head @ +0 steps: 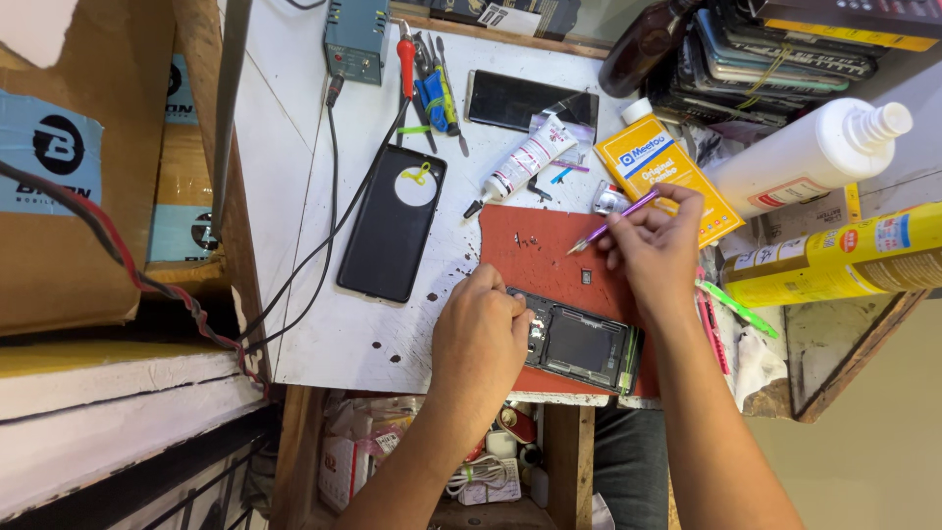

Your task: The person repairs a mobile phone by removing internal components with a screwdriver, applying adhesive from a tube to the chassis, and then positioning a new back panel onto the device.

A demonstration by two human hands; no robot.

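Head view: left hand (481,329) curling half-closed, fingers pressing down on near-left end of opened phone (581,345) w/ back off, pinning it on red mat (540,250); forearm coming up from bottom edge, wrist bent over phone corner. Right hand (653,245) pinching closed on thin purple tool (616,219), thumb and fingertips gripping its rear end, tip pointing left & hovering above mat, apart from phone; forearm rising from lower right, crossing mat's right edge. Phone lying across mat's near edge, between both hands, partly hidden by left fingers. Tiny screws & small dark chip (586,277) sitting on mat near tool tip. Around: black phone case (393,224) lying left of mat, glue tube (522,164) just beyond mat, yellow solvent tin (667,167) behind right hand, white bottle (810,152) & yellow spray can (834,260) lying far right, dark phone (530,100) further back, red-handled soldering iron (406,64) & power box (356,39) at rear, cables trailing left.
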